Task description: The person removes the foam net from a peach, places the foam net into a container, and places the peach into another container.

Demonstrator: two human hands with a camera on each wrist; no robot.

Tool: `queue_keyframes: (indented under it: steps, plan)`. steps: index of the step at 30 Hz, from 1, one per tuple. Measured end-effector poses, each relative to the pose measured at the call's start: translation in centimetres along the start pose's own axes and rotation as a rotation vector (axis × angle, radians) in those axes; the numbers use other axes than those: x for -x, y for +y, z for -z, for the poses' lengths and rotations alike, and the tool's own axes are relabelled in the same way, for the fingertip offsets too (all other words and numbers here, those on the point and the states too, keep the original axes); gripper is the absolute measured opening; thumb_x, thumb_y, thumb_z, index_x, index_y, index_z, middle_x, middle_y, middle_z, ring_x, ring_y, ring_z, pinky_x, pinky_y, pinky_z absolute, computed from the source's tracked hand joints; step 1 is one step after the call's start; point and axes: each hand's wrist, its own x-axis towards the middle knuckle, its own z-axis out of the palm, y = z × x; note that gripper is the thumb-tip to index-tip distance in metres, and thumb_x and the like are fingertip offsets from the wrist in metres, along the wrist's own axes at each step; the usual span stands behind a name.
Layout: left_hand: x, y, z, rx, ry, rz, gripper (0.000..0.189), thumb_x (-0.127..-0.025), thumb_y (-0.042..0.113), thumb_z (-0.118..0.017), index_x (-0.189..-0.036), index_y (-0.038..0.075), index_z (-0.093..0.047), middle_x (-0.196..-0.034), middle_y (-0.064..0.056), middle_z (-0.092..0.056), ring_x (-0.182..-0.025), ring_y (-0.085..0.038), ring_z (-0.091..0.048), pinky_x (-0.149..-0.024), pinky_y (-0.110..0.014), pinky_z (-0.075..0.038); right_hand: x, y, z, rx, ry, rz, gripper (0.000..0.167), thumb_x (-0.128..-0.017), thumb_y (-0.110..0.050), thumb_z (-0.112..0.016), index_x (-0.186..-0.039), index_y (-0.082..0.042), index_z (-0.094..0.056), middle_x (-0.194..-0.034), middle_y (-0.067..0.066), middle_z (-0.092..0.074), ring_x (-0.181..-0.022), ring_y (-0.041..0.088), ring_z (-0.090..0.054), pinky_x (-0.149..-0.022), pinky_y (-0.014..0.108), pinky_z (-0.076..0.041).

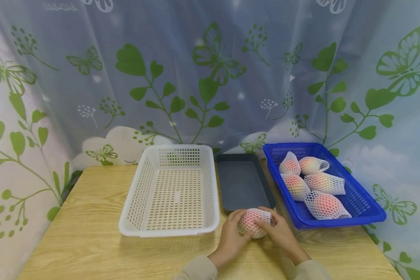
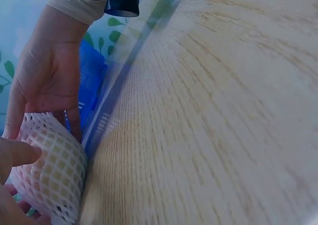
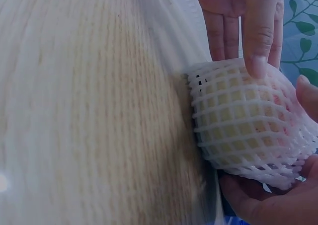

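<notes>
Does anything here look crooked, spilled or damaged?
Nothing looks spilled, and the netted fruit being held shows no obvious damage. The blue basket looks slightly odd: it appears more slanted than the white basket, and its outer rim seems to overhang the right edge of the table, though the camera angle may exaggerate both.

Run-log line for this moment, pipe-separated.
left hand: holds netted fruit | right hand: holds same fruit | grey tray: just beyond hands | white basket: left of tray | blue basket: five netted fruits inside
</notes>
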Motion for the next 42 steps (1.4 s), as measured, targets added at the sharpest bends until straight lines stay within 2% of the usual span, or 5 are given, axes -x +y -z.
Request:
queue_keyframes:
  steps: [10, 13, 18, 26, 42]
  plan:
    - [0.0, 0.1, 0.1, -0.034, 0.013, -0.001, 0.061, -0.075, 0.005, -0.079, -0.130, 0.000, -0.055, -0.131, -0.013, -0.054, -0.120, -0.033, -0.053, -0.102, -0.044, -0.044, 0.2, -0.5, 0.3, 0.004, -0.010, 0.000, 0.051, -0.091, -0.015, -0.065, -0.137, -0.001, -0.047, -0.125, 0.023, -0.058, -0.107, 0.019, -0.058, -0.080, 0.021, -0.050]
    - [0.0, 0.2, 0.1, -0.041, 0.017, -0.005, 0.061, -0.074, 0.006, -0.080, -0.130, 0.001, -0.055, -0.130, -0.013, -0.054, -0.119, -0.033, -0.053, -0.102, -0.044, -0.044, 0.3, -0.9, 0.4, 0.038, 0.004, 0.016, 0.050, -0.092, -0.016, -0.065, -0.136, -0.002, -0.048, -0.132, 0.021, -0.055, -0.118, 0.023, -0.052, -0.092, 0.022, -0.046]
    - [-0.1, 0.4, 0.3, -0.041, 0.025, -0.040, 0.061, -0.074, 0.007, -0.080, -0.130, 0.000, -0.055, -0.130, -0.015, -0.054, -0.119, -0.033, -0.053, -0.101, -0.045, -0.044, 0.4, -1.7, 0.6, 0.087, 0.031, 0.073, 0.048, -0.091, -0.015, -0.066, -0.133, 0.001, -0.051, -0.137, 0.018, -0.052, -0.131, 0.029, -0.042, -0.108, 0.042, -0.033]
    - [-0.5, 1.5, 0.9, -0.025, 0.008, -0.084, 0.063, -0.076, 0.010, -0.079, -0.133, 0.002, -0.053, -0.135, -0.016, -0.051, -0.122, -0.036, -0.051, -0.101, -0.048, -0.044, 0.3, -3.2, 1.6, 0.176, 0.027, 0.204, 0.050, -0.090, -0.014, -0.067, -0.134, 0.002, -0.050, -0.136, 0.023, -0.052, -0.127, 0.041, -0.046, -0.101, 0.056, -0.041]
    - [-2.5, 4.7, 6.3, 0.033, -0.051, -0.119, 0.070, -0.081, 0.018, -0.077, -0.143, 0.011, -0.044, -0.146, -0.009, -0.042, -0.132, -0.032, -0.042, -0.104, -0.052, -0.040, 0.3, -6.9, 6.4, 0.213, -0.028, 0.161, 0.061, -0.095, -0.023, -0.061, -0.146, -0.005, -0.034, -0.152, 0.019, -0.030, -0.138, 0.041, -0.028, -0.107, 0.058, -0.030]
